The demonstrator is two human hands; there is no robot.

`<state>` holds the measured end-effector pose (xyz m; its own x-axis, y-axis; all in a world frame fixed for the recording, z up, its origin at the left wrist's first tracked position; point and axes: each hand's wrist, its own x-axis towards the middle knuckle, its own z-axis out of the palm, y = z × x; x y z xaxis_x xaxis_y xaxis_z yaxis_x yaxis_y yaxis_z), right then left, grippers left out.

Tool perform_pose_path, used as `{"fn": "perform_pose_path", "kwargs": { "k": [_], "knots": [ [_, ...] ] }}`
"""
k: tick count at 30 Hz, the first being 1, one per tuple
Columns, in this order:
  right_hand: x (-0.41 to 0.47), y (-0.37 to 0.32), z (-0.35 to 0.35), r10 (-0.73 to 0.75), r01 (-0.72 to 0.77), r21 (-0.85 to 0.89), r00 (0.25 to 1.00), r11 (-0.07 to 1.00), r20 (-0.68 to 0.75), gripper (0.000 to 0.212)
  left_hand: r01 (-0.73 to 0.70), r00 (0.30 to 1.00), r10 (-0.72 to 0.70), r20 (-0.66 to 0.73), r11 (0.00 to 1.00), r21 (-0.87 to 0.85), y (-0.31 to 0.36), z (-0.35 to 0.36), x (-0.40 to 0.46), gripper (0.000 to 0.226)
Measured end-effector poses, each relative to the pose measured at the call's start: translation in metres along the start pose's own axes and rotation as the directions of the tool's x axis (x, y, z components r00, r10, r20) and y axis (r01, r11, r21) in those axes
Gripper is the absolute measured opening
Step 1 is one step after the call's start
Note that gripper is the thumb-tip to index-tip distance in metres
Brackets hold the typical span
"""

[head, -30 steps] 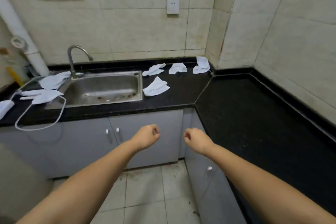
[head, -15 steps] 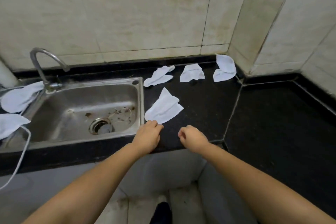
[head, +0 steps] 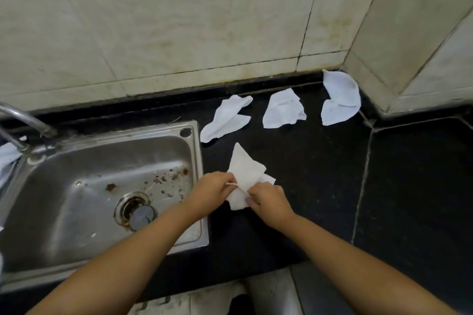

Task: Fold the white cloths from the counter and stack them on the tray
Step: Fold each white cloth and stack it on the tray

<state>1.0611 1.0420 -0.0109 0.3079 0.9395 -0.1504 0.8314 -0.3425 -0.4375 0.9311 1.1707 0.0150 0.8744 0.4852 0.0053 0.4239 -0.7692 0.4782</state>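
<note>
A stainless steel sink [head: 76,186] with a curved metal tap [head: 28,120] is set below beige wall tiles [head: 179,20].

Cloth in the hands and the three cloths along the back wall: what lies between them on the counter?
Nothing: in the head view, only bare black counter separates the held cloth from the three cloths by the wall.

A crumpled white cloth [head: 245,174] lies on the black counter [head: 307,174], pinched between both hands. Three more white cloths [head: 282,110] lie loosely rumpled well beyond the hands, near the wall.
</note>
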Motion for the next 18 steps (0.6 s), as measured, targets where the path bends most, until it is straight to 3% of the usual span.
{"fn": "perform_pose_path", "kwargs": {
  "k": [4,9,15,18],
  "knots": [
    [0.006,0.036,-0.054,0.152,-0.12,0.208,0.978,0.971,-0.145,0.017,0.089,0.972,-0.147,-0.182,0.952,-0.292,0.014,-0.038,0.039,0.01],
    [-0.003,0.076,-0.146,0.318,-0.176,0.378,0.878,0.909,-0.357,0.006,0.023,0.935,-0.163,-0.314,0.914,-0.406,0.048,-0.073,0.091,0.013],
    [-0.026,0.092,-0.225,0.382,-0.111,0.475,0.76,0.873,-0.525,0.012,0.009,0.911,-0.281,-0.303,0.746,-0.666,0.098,-0.09,0.126,0.019],
    [-0.052,0.099,-0.23,0.395,-0.061,0.528,0.737,0.847,-0.549,0.013,-0.027,0.934,-0.242,-0.262,0.684,-0.729,0.115,-0.083,0.122,0.017]
  ]
}}
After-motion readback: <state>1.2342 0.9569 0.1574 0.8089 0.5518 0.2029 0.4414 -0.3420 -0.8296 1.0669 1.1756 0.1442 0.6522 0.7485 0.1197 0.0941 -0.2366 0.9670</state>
